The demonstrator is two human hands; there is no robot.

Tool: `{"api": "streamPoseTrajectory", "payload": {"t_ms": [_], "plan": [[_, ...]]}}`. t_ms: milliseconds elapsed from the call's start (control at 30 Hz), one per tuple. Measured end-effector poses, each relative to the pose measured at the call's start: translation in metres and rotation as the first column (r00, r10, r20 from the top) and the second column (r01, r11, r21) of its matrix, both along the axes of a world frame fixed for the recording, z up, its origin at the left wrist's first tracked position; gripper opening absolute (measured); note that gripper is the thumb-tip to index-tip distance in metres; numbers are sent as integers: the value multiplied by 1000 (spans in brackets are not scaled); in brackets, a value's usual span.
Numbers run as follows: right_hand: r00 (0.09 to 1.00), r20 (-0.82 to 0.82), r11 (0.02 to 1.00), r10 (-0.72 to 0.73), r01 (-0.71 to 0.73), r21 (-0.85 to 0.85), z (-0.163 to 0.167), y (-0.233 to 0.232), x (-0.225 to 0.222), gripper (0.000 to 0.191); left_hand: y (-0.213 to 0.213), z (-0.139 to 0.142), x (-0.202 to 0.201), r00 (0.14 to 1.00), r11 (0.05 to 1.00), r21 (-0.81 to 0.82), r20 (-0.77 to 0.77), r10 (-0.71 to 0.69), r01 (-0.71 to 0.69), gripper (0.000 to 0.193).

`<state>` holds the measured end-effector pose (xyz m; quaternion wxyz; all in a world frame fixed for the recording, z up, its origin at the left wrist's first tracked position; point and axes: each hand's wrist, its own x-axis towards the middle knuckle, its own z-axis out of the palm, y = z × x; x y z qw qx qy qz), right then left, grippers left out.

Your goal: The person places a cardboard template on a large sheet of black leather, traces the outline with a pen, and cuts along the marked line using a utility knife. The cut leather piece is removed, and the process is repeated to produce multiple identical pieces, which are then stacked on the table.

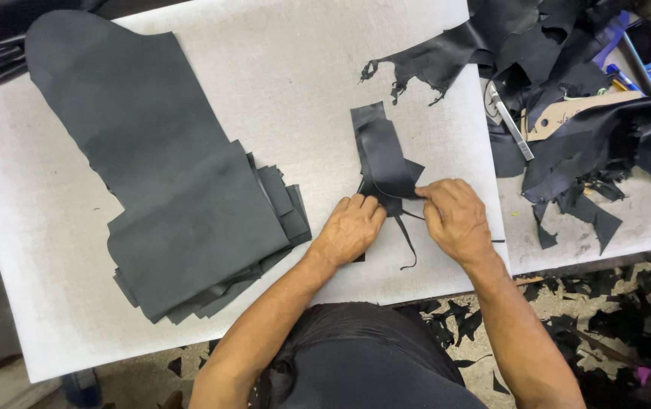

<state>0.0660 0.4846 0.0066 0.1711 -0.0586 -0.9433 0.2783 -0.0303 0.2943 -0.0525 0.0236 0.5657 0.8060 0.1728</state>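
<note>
Both hands work a black leather strip (381, 155) lying near the middle of the white worktop (295, 68): the left hand (350, 227) presses down on its near end, fingers curled, and the right hand (454, 217) pinches its edge. A stack of dark leather sheets (166, 174) lies to the left, scraps (568, 68) far right.

Small black leather piece (381, 155), glossy, irregular strip shape, lying flat on pale cutting board w/ upper end pointing away. Near end tucked under both hands; thin trimmed sliver (409, 246) curls off its bottom edge.
</note>
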Motion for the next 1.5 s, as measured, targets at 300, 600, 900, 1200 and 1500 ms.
{"api": "streamPoseTrajectory", "payload": {"t_ms": [300, 600, 900, 1200, 1500], "plan": [[940, 177, 876, 291, -187, -445, 1, -18, 17, 14, -23, 52, 8, 956, 890, 455, 265, -128, -7, 15], [905, 344, 965, -249, 204, 164, -28, 0, -31, 30, -88, 73, 35, 203, 778, -211, 895, 397, -592, 38], [982, 30, 971, 185, -178, -159, 29, -23, -8, 16, -94, 101, 30, 593, 904, 273, 805, -28, -328, 71], [958, 241, 722, -153, 275, -635, -11, -15, 0, 23, -101, 109, 25, 485, 829, -3, 810, 329, -559, 22], [835, 403, 818, -375, 503, -281, -36, -35, -42, 32, -98, 92, 30, 599, 939, 101, 791, 124, -328, 37]]}}
